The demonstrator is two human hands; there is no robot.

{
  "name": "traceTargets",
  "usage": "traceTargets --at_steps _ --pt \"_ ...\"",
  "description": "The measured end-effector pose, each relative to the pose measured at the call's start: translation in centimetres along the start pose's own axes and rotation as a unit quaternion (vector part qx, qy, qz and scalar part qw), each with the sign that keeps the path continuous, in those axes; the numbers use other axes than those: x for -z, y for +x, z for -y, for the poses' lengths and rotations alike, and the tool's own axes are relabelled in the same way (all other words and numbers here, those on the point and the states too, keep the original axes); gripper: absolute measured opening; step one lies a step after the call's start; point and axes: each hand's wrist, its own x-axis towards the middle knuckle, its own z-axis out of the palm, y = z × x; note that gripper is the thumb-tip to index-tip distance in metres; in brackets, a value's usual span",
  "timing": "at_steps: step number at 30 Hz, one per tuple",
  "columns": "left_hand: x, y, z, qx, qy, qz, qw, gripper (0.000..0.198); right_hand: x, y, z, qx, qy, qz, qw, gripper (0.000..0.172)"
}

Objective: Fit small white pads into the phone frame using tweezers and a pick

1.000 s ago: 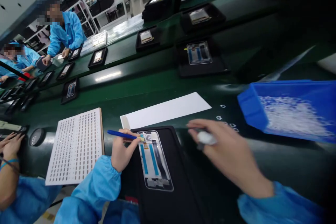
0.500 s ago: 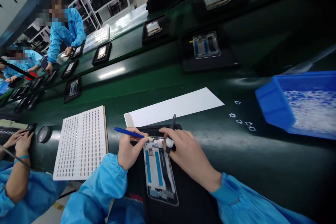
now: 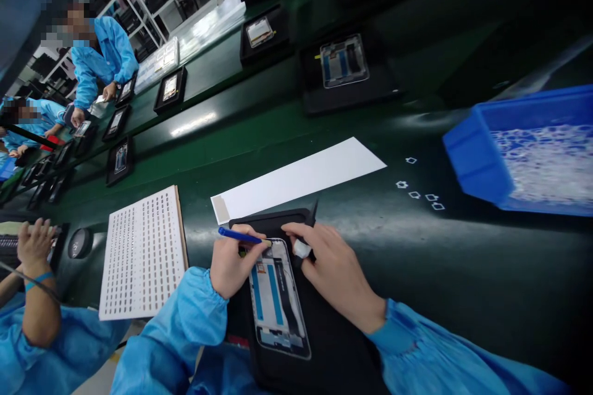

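In my left hand [image 3: 231, 266] a blue pen-like tool [image 3: 238, 234] is pinched, its pale tip at the top edge of an opened phone housing [image 3: 271, 296]. The housing shows blue strips and a dark ribbon, and lies in a black tray [image 3: 333, 345]. Just right of its top end, my right hand [image 3: 336, 271] is closed around dark tweezers [image 3: 313, 213], whose pointed end sticks up past the fingers. A small white piece [image 3: 302, 249] shows by the right fingers; what it belongs to is unclear.
White paper [image 3: 301, 179] lies beyond the tray. A perforated board [image 3: 141, 253] holds rows of small parts at left, beside a co-worker's hand [image 3: 34, 247]. Small white rings [image 3: 414, 195] and a blue bin [image 3: 482, 154] are right. Trayed phones [image 3: 345, 62] line the bench behind.
The view has shifted slightly. My right fingers have drawn a little right, off the housing's top end, uncovering it. The blue tool's tip stays at the top edge.
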Motion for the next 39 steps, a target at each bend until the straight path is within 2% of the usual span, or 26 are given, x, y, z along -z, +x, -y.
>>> traceTargets --at_steps 5,10,15,19,21,23,26,28,30,32,34,36,39 --pt "0.1 0.2 -0.1 -0.013 0.036 0.004 0.999 0.011 0.5 0.2 -0.1 -0.010 -0.039 -0.035 0.999 0.042" --pt "0.1 0.3 -0.2 -0.044 0.100 0.003 0.994 0.009 0.1 0.5 0.2 0.021 -0.027 -0.010 0.999 0.020" --pt "-0.2 0.2 -0.2 -0.086 0.161 0.012 0.983 0.012 -0.2 0.3 0.0 0.008 -0.014 0.014 1.000 0.019" --pt "-0.3 0.4 -0.2 -0.096 0.200 0.049 0.974 0.013 -0.3 0.2 -0.1 -0.003 -0.001 0.018 1.000 0.016" --pt "-0.3 0.6 0.0 -0.077 0.167 0.057 0.981 0.012 -0.2 0.2 -0.1 -0.007 0.004 0.016 1.000 0.015" --pt "-0.4 0.8 0.2 -0.029 0.078 0.044 0.996 0.011 -0.2 0.2 -0.1 -0.008 0.007 0.018 1.000 0.014" --pt "-0.1 0.9 0.3 0.040 -0.097 -0.021 0.994 0.015 -0.2 0.3 -0.2 -0.008 0.006 0.026 1.000 0.015" --pt "0.5 0.7 0.2 0.025 -0.147 -0.078 0.986 0.011 -0.2 0.3 -0.2 -0.009 0.003 0.027 1.000 0.015" --pt "1.3 0.4 0.0 -0.039 -0.088 -0.088 0.991 0.011 -0.2 0.3 -0.2 -0.011 0.003 0.024 1.000 0.015" --pt "1.7 -0.1 0.0 -0.119 0.061 -0.036 0.990 0.017 -0.2 0.2 -0.2 -0.010 0.009 0.024 1.000 0.015" --pt "1.6 -0.5 0.3 -0.178 0.230 0.042 0.956 0.020 -0.2 0.2 -0.3 -0.012 0.014 0.028 0.999 0.015" --pt "1.2 -0.8 0.8 -0.201 0.352 0.095 0.909 0.027 -0.2 0.2 -0.4 -0.017 0.014 0.029 0.999 0.016" --pt "0.4 -1.0 1.3 -0.196 0.422 0.116 0.878 0.032 -0.2 0.2 -0.5 -0.023 0.016 0.019 0.999 0.017"
